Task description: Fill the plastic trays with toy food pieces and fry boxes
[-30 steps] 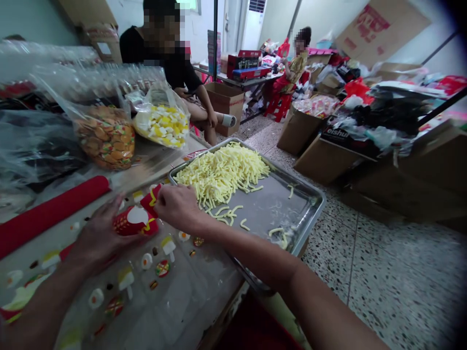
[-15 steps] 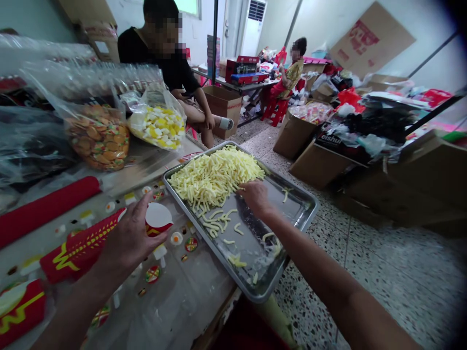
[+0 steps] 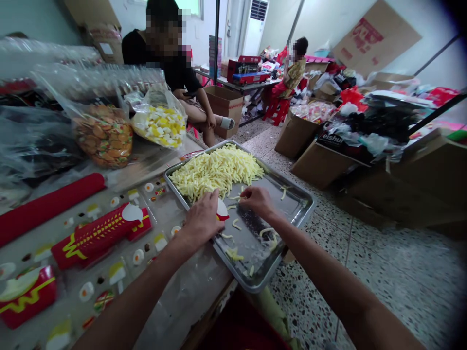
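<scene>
Head camera: the left hand (image 3: pixel 202 217) grasped a red carton (image 3: pixel 222 210) at the tray's (image 3: pixel 294 206) nine o'clock side; the right hand (image 3: pixel 258 201) pinched beside loose yellow strips (image 3: pixel 232 207), any hold unclear; a steady carton and light pinch seemed best, with the pile (image 3: pixel 222 167) at eleven o'clock

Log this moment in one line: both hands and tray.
left hand: holding red-and-white carton over tray | right hand: at loose yellow sticks, hold unclear | tray: yellow heap toward far left
</scene>
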A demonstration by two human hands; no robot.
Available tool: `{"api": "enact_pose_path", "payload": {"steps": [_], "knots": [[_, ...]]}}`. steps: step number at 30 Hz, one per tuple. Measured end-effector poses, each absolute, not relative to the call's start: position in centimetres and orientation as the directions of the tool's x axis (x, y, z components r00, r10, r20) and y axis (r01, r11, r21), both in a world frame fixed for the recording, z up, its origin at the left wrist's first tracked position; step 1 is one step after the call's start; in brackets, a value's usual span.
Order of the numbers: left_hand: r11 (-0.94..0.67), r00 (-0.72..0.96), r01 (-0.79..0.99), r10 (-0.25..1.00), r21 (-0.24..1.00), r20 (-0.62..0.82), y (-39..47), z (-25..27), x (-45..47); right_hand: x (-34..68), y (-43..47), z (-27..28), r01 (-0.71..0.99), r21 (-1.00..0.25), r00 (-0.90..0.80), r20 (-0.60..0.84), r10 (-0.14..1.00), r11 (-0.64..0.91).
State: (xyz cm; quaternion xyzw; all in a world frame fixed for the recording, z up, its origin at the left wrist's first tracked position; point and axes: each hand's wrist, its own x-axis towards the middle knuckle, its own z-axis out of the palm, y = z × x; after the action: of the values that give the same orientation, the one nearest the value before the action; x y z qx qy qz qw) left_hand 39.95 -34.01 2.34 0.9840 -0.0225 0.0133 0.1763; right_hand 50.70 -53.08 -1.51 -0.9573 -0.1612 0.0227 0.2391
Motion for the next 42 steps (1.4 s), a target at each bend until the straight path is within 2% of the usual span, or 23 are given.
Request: {"api": "enact_pose_path", "payload": {"steps": [2, 4, 5, 7, 9, 12, 14, 16, 18, 20, 22, 24, 26, 30, 32, 34, 37, 42], "knots": [[-0.962, 0.998, -0.071, -0.068, 0.265, 0.017, -34.6, 2.3, 40.4, 49.6, -53.4, 0.1, 0.456, -0.462, 0.881, 0.111, 0.461, -0.76], [-0.967, 0.993, -0.12, -0.12, 0.226, 0.016, -35.3, 2.3, 41.1, 48.8, -53.4, 2.1, 0.668, -0.389, 0.726, 0.155, 0.67, -0.635], [-0.956, 0.988, -0.154, -0.153, 0.251, 0.025, -35.6, 2.2, 41.6, 48.7, -53.3, 3.0, 0.748, -0.363, 0.635, 0.149, 0.758, -0.555], [-0.889, 0.97, -0.242, -0.222, 0.388, 0.095, -36.1, 2.1, 42.8, 48.7, -53.0, 4.5, 0.811, -0.387, 0.519, 0.129, 0.845, -0.439], [-0.768, 0.945, -0.323, -0.235, 0.553, 0.226, -36.4, 1.9, 44.1, 49.2, -52.6, 5.6, 0.786, -0.462, 0.526, 0.153, 0.837, -0.409], [-0.618, 0.915, -0.371, -0.116, 0.694, 0.386, -36.2, 1.9, 45.4, 49.9, -51.7, 6.5, 0.728, -0.528, 0.639, 0.294, 0.711, -0.436], [-0.561, 0.895, -0.39, -0.045, 0.73, 0.443, -35.8, 2.0, 45.7, 49.8, -50.9, 6.8, 0.731, -0.492, 0.674, 0.408, 0.616, -0.474], [-0.53, 0.869, -0.426, -0.016, 0.733, 0.494, -35.4, 2.0, 45.6, 49.4, -50.0, 7.1, 0.735, -0.393, 0.677, 0.463, 0.572, -0.552], [-0.525, 0.847, -0.457, -0.011, 0.718, 0.531, -35.1, 1.9, 45.2, 49.0, -49.2, 7.4, 0.74, -0.278, 0.667, 0.42, 0.615, -0.613], [-0.556, 0.849, -0.443, -0.007, 0.704, 0.529, -34.6, 1.6, 44.6, 48.9, -48.9, 7.8, 0.768, -0.25, 0.64, 0.286, 0.713, -0.589], [-0.622, 0.87, -0.377, 0.016, 0.686, 0.492, -33.7, 1.3, 44.0, 49.2, -49.3, 7.7, 0.76, -0.373, 0.626, 0.198, 0.754, -0.533], [-0.686, 0.897, -0.296, 0.04, 0.665, 0.44, -32.1, 1.1, 43.3, 49.6, -50.1, 7.0, 0.678, -0.524, 0.683, 0.187, 0.706, -0.516], [-0.715, 0.91, -0.245, 0.063, 0.655, 0.409, -30.0, 0.9, 42.5, 49.9, -51.0, 5.4, 0.602, -0.586, 0.739, 0.151, 0.657, -0.542], [-0.684, 0.911, -0.217, 0.115, 0.696, 0.397, -26.1, 1.2, 40.9, 49.5, -51.0, 1.8, 0.677, -0.465, 0.635, -0.022, 0.772, -0.57], [-0.678, 0.916, -0.201, 0.126, 0.707, 0.381, -25.1, 1.4, 40.2, 49.4, -50.4, 0.8, 0.749, -0.386, 0.559, -0.069, 0.826, -0.539], [-0.687, 0.92, -0.184, 0.13, 0.703, 0.369, -24.8, 1.6, 39.6, 49.3, -49.6, 0.2, 0.781, -0.359, 0.51, -0.105, 0.854, -0.511], [-0.675, 0.927, -0.196, 0.108, 0.711, 0.358, -24.9, 1.5, 39.0, 49.2, -49.0, -0.8, 0.743, -0.403, 0.539, -0.111, 0.835, -0.534], [-0.691, 0.942, -0.18, 0.084, 0.701, 0.324, -25.1, 1.4, 38.3, 48.3, -49.4, -3.0, 0.577, -0.466, 0.719, -0.101, 0.688, -0.671]]}}
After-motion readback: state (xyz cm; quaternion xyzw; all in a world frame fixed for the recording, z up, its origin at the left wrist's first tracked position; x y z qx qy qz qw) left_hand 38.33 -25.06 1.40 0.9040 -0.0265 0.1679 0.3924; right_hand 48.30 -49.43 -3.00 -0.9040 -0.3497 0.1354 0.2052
